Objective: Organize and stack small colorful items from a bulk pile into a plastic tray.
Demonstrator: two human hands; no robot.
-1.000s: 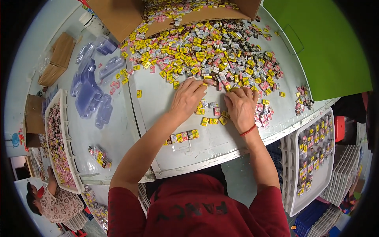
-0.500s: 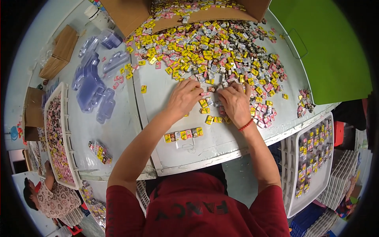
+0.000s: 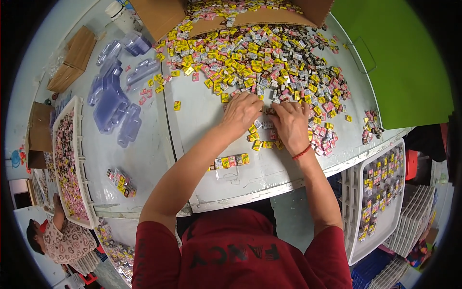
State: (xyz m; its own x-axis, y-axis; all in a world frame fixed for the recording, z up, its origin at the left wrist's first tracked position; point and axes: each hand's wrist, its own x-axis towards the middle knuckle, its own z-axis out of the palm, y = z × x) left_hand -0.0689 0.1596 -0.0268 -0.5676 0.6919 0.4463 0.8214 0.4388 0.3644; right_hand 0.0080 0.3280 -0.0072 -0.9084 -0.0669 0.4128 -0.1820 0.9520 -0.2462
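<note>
Both my hands work at the near edge of a large heap of small box-shaped pieces [image 3: 260, 58] in yellow, pink, white and black. My left hand [image 3: 243, 115] has its fingers bent and drawn together; whatever lies under its fingertips is hidden. Just to its right, my right hand [image 3: 291, 126] has curled fingers, with the thumb side against a small dark piece [image 3: 270, 111]. Between and below the hands, several loose pieces [image 3: 257, 144] lie in a rough cluster. Closer to me, a row of pieces [image 3: 232, 161] sits in a clear plastic tray [image 3: 227, 176].
A cardboard box [image 3: 269, 18] spills pieces at the back. Clear plastic shells [image 3: 110, 106] and a filled pack [image 3: 121, 182] lie left. A white crate [image 3: 83, 192] of pieces stands farther left, a white tray [image 3: 380, 231] of packs at right. Another person [image 3: 67, 238] is at far left.
My left hand has shifted right, closer to my right hand, and covers pieces that showed before. My right hand has moved only slightly. The view has shifted a little.
</note>
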